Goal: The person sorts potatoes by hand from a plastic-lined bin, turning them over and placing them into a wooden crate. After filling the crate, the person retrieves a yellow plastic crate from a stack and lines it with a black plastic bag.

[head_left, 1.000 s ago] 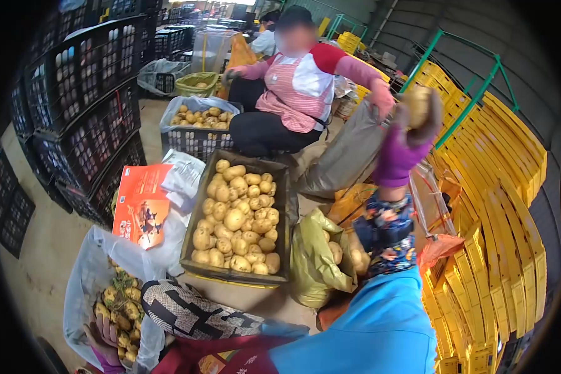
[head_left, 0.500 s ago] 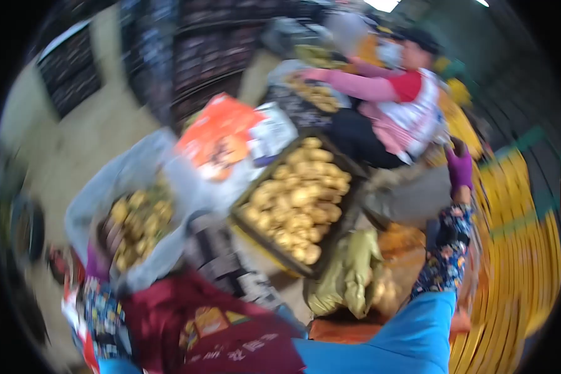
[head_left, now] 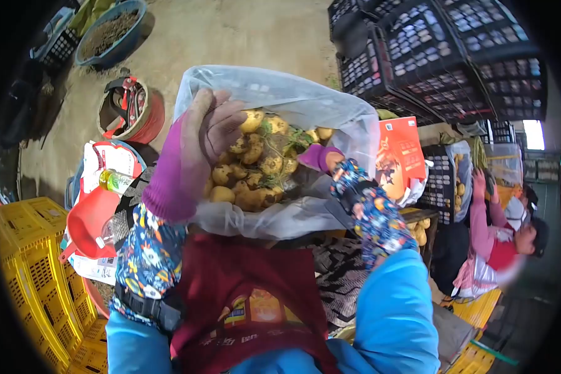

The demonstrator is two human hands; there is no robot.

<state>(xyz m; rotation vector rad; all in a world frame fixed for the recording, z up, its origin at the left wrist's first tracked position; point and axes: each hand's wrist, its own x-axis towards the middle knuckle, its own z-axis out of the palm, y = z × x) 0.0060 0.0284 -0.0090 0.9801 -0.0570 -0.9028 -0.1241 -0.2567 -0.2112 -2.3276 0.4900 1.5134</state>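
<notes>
In front of me, potatoes [head_left: 254,149] with bits of green stalk [head_left: 297,138] fill a container lined with a clear plastic sheet [head_left: 280,81]. My left hand [head_left: 215,128], in a dirt-stained purple glove, is at the liner's left side; its fingers stretch out over the potatoes, apart from one another and with no potato in them. Over the right part of the pile is my right hand [head_left: 321,157], in a purple glove. It points down into the container, and its fingers are hidden from view.
Stacked black crates [head_left: 427,59] stand at the upper right, an orange-red bag [head_left: 400,156] nearer. Left are a red dustpan [head_left: 88,221], a bucket [head_left: 151,118], a blue basin [head_left: 121,47] and yellow crates [head_left: 37,268]. A co-worker [head_left: 502,243] sits at the right.
The view has swung left, bringing the lined container to the middle. My right hand has come from far out at the right to the potatoes. My left hand stays at the container.
</notes>
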